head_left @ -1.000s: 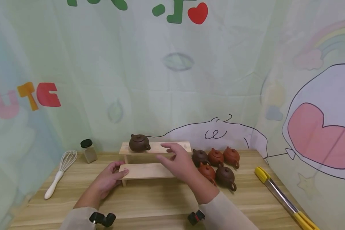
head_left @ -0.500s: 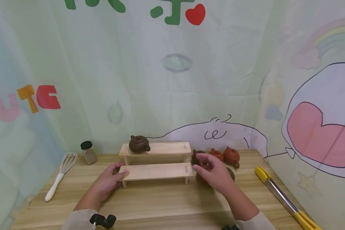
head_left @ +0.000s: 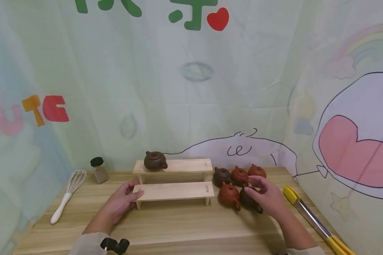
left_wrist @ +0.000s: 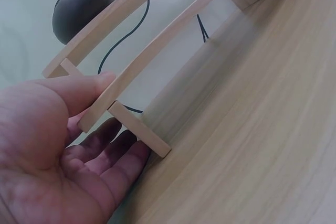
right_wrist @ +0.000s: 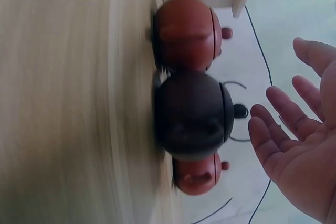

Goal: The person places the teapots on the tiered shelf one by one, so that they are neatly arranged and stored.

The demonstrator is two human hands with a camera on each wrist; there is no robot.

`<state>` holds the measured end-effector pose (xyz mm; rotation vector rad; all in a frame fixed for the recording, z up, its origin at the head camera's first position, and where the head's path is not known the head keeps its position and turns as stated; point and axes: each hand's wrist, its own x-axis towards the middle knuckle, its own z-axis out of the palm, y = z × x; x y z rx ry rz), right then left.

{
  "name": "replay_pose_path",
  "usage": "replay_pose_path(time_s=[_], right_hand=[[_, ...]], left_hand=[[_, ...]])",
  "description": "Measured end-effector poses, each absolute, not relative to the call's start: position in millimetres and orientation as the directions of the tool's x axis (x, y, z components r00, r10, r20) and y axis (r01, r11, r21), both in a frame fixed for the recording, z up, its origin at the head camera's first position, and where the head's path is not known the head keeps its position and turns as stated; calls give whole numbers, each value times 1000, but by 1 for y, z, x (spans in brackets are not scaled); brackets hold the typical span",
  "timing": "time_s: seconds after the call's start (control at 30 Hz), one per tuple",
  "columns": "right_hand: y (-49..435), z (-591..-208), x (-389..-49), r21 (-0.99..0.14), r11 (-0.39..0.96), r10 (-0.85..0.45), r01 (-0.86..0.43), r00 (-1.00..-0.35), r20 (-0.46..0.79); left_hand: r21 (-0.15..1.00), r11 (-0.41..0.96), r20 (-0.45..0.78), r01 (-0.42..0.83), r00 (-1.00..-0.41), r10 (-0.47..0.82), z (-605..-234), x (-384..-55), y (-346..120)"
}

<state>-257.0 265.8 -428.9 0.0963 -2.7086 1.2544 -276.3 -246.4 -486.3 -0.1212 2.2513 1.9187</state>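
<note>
My left hand [head_left: 121,200] grips the left end of the lower tier of a two-tier wooden display stand [head_left: 175,191], thumb on top and fingers underneath by the leg. On the upper tier, toward its left end, sits a dark brown teapot [head_left: 155,161]. My right hand [head_left: 269,196] hovers over the front dark teapot [head_left: 248,199], fingers spread and holding nothing; in the right wrist view a gap separates the hand from that dark teapot [right_wrist: 194,114]. Beside it stands a red-brown teapot [head_left: 229,196]. Behind are another dark teapot [head_left: 222,176] and two red-brown teapots [head_left: 239,175], one partly hidden by my fingers.
A white whisk [head_left: 68,196] lies at the left, near a black-lidded jar [head_left: 99,170]. Yellow-ended tongs [head_left: 316,217] lie along the right side of the wooden table [head_left: 178,233]. A printed cloth [head_left: 191,106] hangs close behind the stand.
My right hand has moved right, from above the stand, past the nearer teapots, to the front dark teapot. The left hand stays on the stand's left end.
</note>
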Motion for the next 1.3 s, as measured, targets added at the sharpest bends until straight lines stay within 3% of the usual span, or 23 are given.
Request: replay_pose_path(time_s=[0.5, 1.0, 1.3], right_hand=[[286, -439, -261, -686, 728, -35, -21, -999, -6], [289, -455, -270, -680, 732, -25, 37, -996, -81], [290, -459, -272, -690, 724, -69, -10, -996, -58]], left_hand=[[973, 164, -174, -163, -983, 59, -489, -278, -244], [970, 163, -193, -181, -980, 58, -488, -277, -246], [971, 156, -191, -180, -980, 59, -487, -277, -247]])
